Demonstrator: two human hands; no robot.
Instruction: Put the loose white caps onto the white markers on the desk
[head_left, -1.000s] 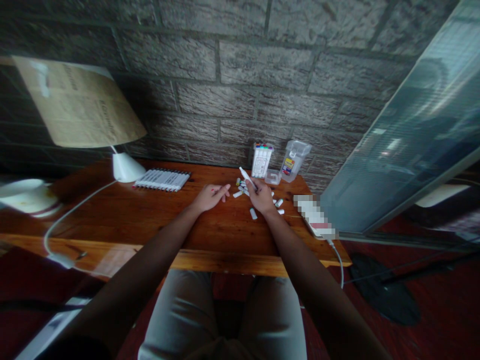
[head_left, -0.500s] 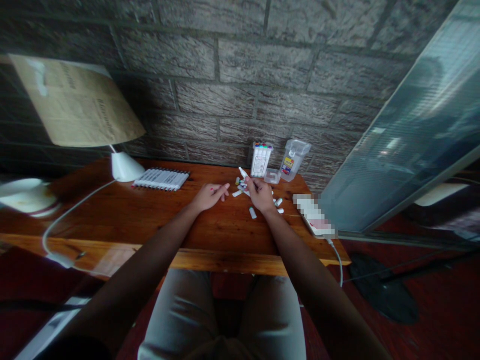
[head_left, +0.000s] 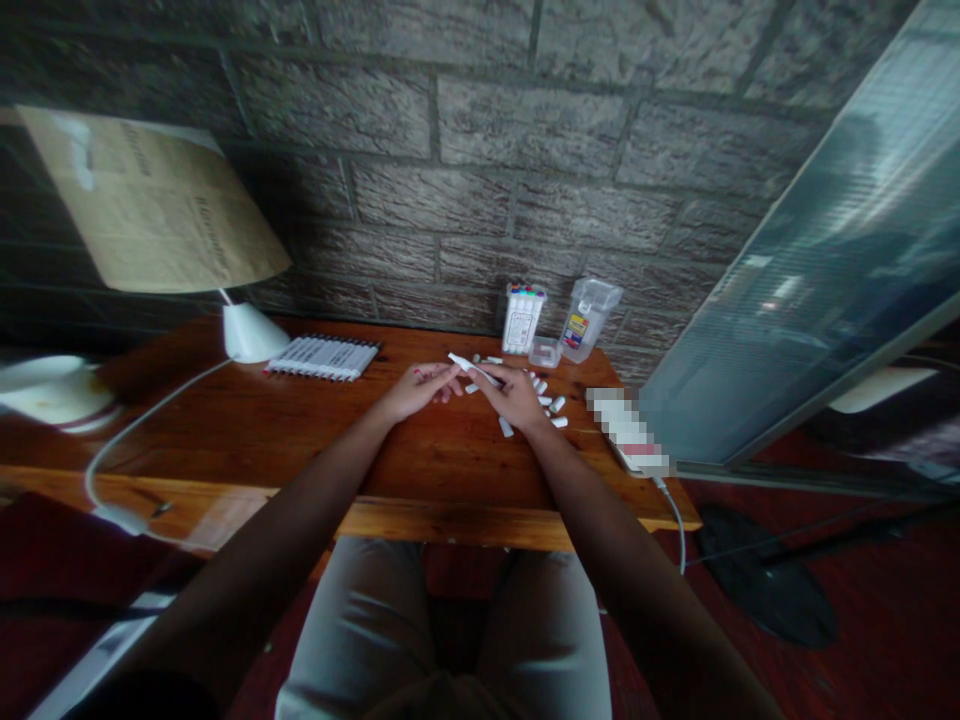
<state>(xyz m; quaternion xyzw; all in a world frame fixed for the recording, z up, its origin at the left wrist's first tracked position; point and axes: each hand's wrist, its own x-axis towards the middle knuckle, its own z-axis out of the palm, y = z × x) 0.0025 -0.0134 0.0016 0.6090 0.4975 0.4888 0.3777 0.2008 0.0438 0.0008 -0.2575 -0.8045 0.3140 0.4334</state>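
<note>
In my right hand [head_left: 514, 394] is a white marker [head_left: 470, 366], pinched between thumb and fingers and tilted with its narrow tip toward the upper left. The thumb of my left hand [head_left: 421, 388] meets the marker close to that tip, and its other fingers curl underneath; their exact hold is partly hidden. Several loose white marker caps [head_left: 557, 404] lie on the wooden table around my right hand, some covered by it. Behind them stands a clear case of white markers [head_left: 523, 318] with coloured ends.
A clear empty case [head_left: 589, 320] and a small clear lid [head_left: 544, 351] stand near the wall. A row of white markers [head_left: 324, 358] lies beside the lamp base [head_left: 253, 335]. A phone-like white device [head_left: 628, 432] with a cable rests at the table's right edge.
My right hand has lowered the marker and swung its tip to the left. My left hand has closed in and now touches the marker. More loose caps show beside my right hand.
</note>
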